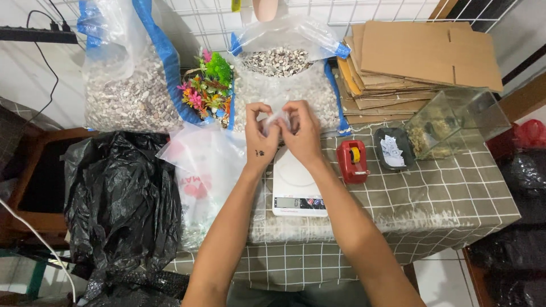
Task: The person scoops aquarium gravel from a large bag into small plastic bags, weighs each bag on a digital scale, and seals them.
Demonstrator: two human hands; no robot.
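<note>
Two hands meet above one white scale [297,185] on the desk [443,199]. The left hand [260,139] and the right hand [304,133] both pinch one small clear bag [277,118]; the fingers [267,113] of each are curled tight on its top edge, thumbs and forefingers closed, the bag held between the two hands.

Just beyond the fingers stands one open sack of gravel [281,79]. A second gravel sack [128,85] stands far to the left of the fingers, and one bunch of plastic plants [207,88] sits between the two sacks.

Just left of the fingers lies one white plastic bag [202,165] with a red print; further left, one black bag [122,199].

To the right of the fingers: one red tape dispenser [352,161], then one dark tray [393,149] holding paper slips, then one glass tank [458,119]. Beyond these lies one stack of flat cardboard [415,59].
</note>
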